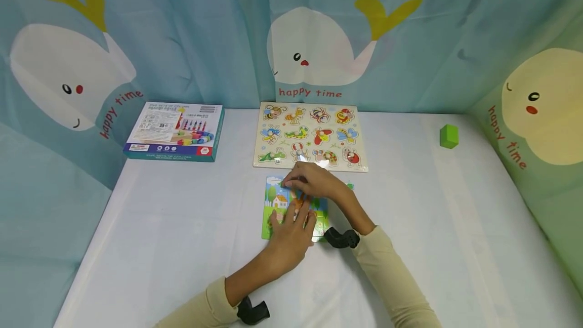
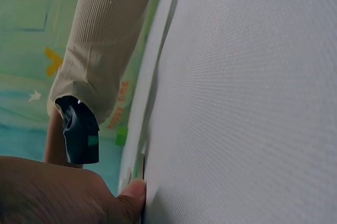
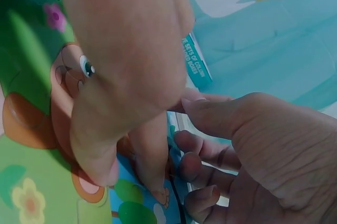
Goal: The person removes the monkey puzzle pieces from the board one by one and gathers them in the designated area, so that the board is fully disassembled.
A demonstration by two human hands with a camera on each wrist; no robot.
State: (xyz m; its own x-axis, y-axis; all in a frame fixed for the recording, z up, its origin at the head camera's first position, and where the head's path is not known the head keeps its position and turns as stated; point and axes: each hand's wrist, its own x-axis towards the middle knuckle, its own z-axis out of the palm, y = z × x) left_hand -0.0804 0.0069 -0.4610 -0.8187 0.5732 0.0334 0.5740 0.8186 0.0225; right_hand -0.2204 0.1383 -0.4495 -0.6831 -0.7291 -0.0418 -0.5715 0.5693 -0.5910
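Fingers [image 1: 302, 214] spread on the puzzle [image 1: 280, 201]

The left hand's [image 1: 288, 241] fingers touch the puzzle, straight and apart. The puzzle lies on the desk [image 1: 182, 227], just this side of the insect board [image 1: 307, 126], its sky edge pointing toward the board; which axis is longer is unclear. The right hand [image 1: 315, 180], nearer the board, bends its fingers over that edge; whether they pinch anything cannot be told.
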